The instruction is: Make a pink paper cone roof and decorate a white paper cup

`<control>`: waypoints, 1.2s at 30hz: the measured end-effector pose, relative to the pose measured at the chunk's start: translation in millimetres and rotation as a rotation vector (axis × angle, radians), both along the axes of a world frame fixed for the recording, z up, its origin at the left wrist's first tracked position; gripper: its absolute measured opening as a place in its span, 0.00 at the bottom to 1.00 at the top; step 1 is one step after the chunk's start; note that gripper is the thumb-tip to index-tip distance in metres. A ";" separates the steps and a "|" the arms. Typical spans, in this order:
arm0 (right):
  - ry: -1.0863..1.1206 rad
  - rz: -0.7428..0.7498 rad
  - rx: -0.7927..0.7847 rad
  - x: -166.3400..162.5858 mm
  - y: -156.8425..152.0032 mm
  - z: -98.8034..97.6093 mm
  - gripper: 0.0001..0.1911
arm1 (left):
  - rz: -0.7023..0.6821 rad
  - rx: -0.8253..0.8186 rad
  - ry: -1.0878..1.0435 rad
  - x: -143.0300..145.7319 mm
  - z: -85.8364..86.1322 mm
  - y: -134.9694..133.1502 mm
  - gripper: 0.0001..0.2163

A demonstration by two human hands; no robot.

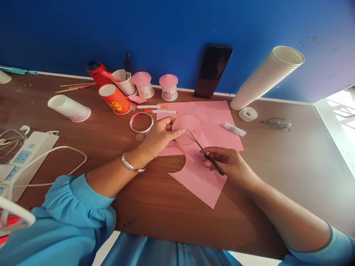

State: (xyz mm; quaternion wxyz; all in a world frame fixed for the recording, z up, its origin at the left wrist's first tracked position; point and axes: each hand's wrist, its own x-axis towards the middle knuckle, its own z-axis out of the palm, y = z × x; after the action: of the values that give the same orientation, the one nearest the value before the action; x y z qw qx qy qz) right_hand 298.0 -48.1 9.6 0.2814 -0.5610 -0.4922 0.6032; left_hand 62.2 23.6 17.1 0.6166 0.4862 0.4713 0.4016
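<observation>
Head view, the only one. Left hand (162, 135) pinched a pink disc (186, 120) at its left side, thumb flat on top, other fingers curled behind, no gap between them. The disc was over the pink sheet (213, 123), red marks facing up. Grip near the rim probably served to steady the thin paper while leaving its right side free.

Right hand (226, 160) had its fingers closed round the handles of the scissors (205, 151). Blades looked nearly together, angled toward the disc; could not tell whether the tip touched paper. That low, slanted hold seemed meant to keep the wrist out of the blades' line.

Along the wall: two cone-topped cups (168, 88), a phone (213, 72) and a tall cup stack (267, 77), the last two leaning, presumably stood back to spare working room.

Edges and room: the sheet had a curved cut edge facing left, and one corner pointed toward the bench's (155, 207) front. Bare wood lay before both forearms. Tighter on the left hand's far side, with a red-and-white ring (141, 122) just beside the wrist and markers (161, 112) above. More room to the right, up to the glasses (276, 123); the glue tube (234, 129) sat on the sheet's right part.
</observation>
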 end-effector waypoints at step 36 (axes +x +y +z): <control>0.018 -0.032 -0.028 1.8 -1.9 0.7 0.29 | -0.027 -0.051 -0.044 -3.8 -4.7 2.7 0.18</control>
State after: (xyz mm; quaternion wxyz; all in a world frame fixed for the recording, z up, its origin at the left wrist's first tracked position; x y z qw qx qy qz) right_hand 299.8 -50.0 10.4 0.2874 -0.5673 -0.4723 0.6104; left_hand 58.3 26.3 12.4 0.6445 0.4678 0.4608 0.3918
